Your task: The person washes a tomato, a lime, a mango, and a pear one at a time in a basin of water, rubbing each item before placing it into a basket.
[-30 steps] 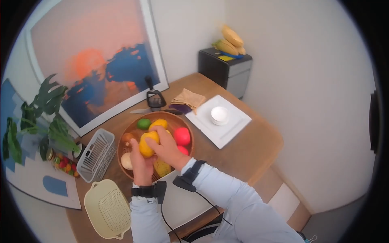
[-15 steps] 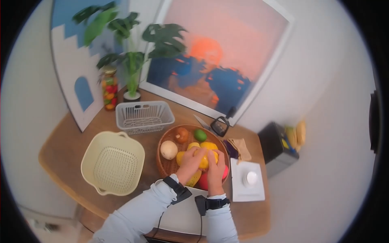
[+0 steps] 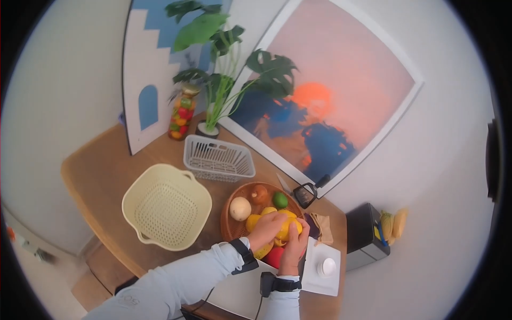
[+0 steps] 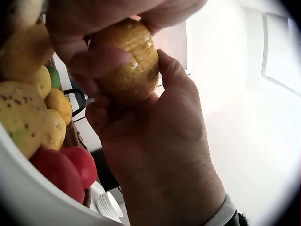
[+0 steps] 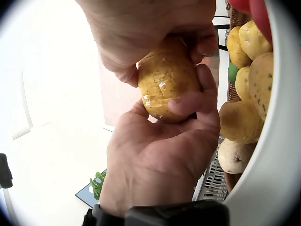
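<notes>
Both hands grip one shiny yellow, speckled fruit or potato [image 3: 292, 228] above the wicker bowl. In the head view my left hand [image 3: 266, 228] covers its left side, and my right hand [image 3: 292, 255] holds its right side. The left wrist view has my left hand [image 4: 103, 23] on top and my right hand [image 4: 162, 146] curled below the yellow piece [image 4: 131, 61]. From the right wrist, my left hand [image 5: 157, 155] and right hand [image 5: 146, 33] close round it from opposite sides. Under them the bowl [image 3: 228, 226] holds a pale round item [image 3: 240, 208], an orange-brown one [image 3: 259, 194], a green one [image 3: 280, 200] and red ones [image 3: 274, 257].
Left of the bowl stands a cream colander [image 3: 168, 208]; behind is a grey basket [image 3: 218, 160]. A plant [image 3: 208, 128], jar [image 3: 182, 114] and leaning pictures line the back. At right are a grater [image 3: 305, 196], brown cloth [image 3: 322, 228] and white plate [image 3: 314, 288] with small bowls [image 3: 326, 267].
The head view has swung left, so the table and bowl appear farther right. Both hands still hold the yellow piece over the bowl; their grip has shifted round it.
</notes>
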The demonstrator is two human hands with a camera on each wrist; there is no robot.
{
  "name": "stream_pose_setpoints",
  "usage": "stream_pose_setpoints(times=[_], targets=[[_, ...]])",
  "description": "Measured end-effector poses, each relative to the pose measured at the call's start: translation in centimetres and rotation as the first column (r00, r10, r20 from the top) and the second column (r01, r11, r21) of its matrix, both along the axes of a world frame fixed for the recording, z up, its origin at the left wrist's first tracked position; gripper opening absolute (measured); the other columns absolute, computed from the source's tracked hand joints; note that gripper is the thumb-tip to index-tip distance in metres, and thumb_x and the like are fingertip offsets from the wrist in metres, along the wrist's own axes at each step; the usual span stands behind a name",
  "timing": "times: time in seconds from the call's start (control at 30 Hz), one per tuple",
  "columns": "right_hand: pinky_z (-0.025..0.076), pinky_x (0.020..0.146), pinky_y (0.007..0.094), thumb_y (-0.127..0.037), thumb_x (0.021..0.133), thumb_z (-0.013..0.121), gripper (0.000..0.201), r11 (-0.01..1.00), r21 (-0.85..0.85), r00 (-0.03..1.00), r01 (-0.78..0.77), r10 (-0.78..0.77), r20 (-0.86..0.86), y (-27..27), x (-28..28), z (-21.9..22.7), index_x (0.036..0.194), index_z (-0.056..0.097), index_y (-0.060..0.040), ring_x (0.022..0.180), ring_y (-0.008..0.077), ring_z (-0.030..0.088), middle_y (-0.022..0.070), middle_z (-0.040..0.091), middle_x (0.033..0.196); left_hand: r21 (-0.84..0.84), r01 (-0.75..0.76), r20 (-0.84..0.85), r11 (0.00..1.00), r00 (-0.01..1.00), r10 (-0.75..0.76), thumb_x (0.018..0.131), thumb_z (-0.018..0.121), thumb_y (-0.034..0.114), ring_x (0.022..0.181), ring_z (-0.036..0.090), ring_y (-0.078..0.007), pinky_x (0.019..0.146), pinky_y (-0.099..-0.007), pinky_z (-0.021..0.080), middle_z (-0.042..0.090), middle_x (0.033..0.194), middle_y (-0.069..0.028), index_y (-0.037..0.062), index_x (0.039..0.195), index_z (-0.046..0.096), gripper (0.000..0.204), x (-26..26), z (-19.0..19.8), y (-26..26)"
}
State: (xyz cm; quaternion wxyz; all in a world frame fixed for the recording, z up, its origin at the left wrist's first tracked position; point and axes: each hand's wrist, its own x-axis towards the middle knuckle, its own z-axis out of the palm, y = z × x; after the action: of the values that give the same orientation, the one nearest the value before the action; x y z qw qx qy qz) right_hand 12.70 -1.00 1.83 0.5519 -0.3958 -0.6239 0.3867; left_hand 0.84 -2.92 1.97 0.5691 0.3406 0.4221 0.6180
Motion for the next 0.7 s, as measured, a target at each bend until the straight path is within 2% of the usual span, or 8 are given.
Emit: stream_pose_setpoints(times=[0.1,0.13,0.27,0.33,0.43,0.53,0.63,0.7], targets=[[0.048,0.083,0.0292,-0.026,0.098,0.06,0.029,0.994,0.104,0.999,0.035,-0.036,0.007,0.2,0.4,-0.1,0.115,0.056,-0.0031,0.092,0.0163,0.058,0.0082,0.06,0.106,-0.004,0.087,0.168,0.996,0.982,-0.085,0.1,0.05,0.041,0.06,0.056,-0.0075,0.044,-0.0211,0.039,0.06,0.082,-0.0003,0.008,0.104,0.063,0.036,-0.2,0.9,-0.7],[0.048,0.085,0.0305,-0.024,0.097,0.061,0.028,0.992,0.115,0.998,0.058,-0.06,0.02,0.1,0.4,0.1,0.113,0.057,-0.0028,0.092,0.0173,0.058,0.0088,0.061,0.107,0.0,0.013,0.097,1.0,0.995,-0.013,0.102,0.05,0.04,0.057,0.053,-0.0061,0.045,-0.02,0.038,0.059,0.08,0.0012,0.0087,0.104,0.063,0.034,0.2,0.6,-0.4],[0.052,0.076,0.0275,-0.025,0.096,0.062,0.027,0.949,-0.315,0.99,-0.026,-0.02,-0.143,0.0,0.6,0.6,0.111,0.058,-0.0029,0.093,0.0151,0.059,0.0064,0.062,0.1,0.125,-0.105,-0.109,0.987,0.987,0.119,0.099,0.055,0.034,0.069,0.056,-0.0058,0.047,-0.0204,0.04,0.061,0.086,-0.0001,0.007,0.108,0.062,0.029,1.1,-0.9,0.4],[0.051,0.07,0.0246,-0.029,0.096,0.06,0.03,0.97,-0.234,0.98,-0.068,0.021,-0.198,0.1,0.6,0.0,0.114,0.058,-0.005,0.091,0.0135,0.06,0.0058,0.061,0.102,0.139,-0.132,-0.087,0.982,0.986,0.145,0.098,0.057,0.033,0.067,0.057,-0.008,0.045,-0.0217,0.04,0.061,0.084,-0.0022,0.0053,0.106,0.062,0.03,1.2,-0.5,0.3],[0.048,0.065,0.0216,-0.03,0.096,0.059,0.031,0.993,-0.055,0.98,-0.109,0.098,-0.174,0.4,0.9,-0.7,0.118,0.055,-0.0081,0.09,0.0113,0.059,0.0054,0.059,0.107,0.047,0.021,0.054,0.999,0.998,-0.023,0.099,0.056,0.032,0.064,0.056,-0.0088,0.043,-0.0214,0.039,0.061,0.087,-0.0039,0.0056,0.108,0.06,0.028,0.3,-0.7,0.4],[0.05,0.069,0.0234,-0.026,0.096,0.061,0.029,0.998,-0.061,0.998,0.002,-0.006,-0.067,1.5,0.4,-2.1,0.118,0.055,-0.0074,0.094,0.0116,0.059,0.0056,0.059,0.107,0.051,-0.039,0.027,0.998,0.999,0.037,0.099,0.054,0.036,0.053,0.053,-0.0087,0.041,-0.0212,0.037,0.06,0.081,-0.0046,0.005,0.103,0.06,0.031,0.8,-0.9,0.5],[0.051,0.069,0.0236,-0.024,0.096,0.064,0.029,0.964,-0.258,0.986,-0.056,0.012,-0.166,0.4,0.7,-0.6,0.117,0.055,-0.0064,0.093,0.0117,0.059,0.0057,0.059,0.106,0.121,-0.112,-0.079,0.986,0.989,0.122,0.1,0.053,0.039,0.046,0.051,-0.0087,0.041,-0.0208,0.036,0.059,0.071,-0.0026,0.0038,0.1,0.059,0.036,1.1,-0.7,0.4],[0.051,0.066,0.0222,-0.026,0.097,0.063,0.029,0.994,-0.062,0.969,-0.086,0.069,-0.236,1.4,0.6,-1.4,0.116,0.056,-0.0061,0.089,0.0109,0.06,0.005,0.06,0.103,0.049,0.003,0.042,0.999,0.999,-0.005,0.1,0.053,0.037,0.049,0.051,-0.0083,0.041,-0.021,0.036,0.06,0.075,-0.003,0.0039,0.103,0.059,0.034,0.6,0.1,0.0]])
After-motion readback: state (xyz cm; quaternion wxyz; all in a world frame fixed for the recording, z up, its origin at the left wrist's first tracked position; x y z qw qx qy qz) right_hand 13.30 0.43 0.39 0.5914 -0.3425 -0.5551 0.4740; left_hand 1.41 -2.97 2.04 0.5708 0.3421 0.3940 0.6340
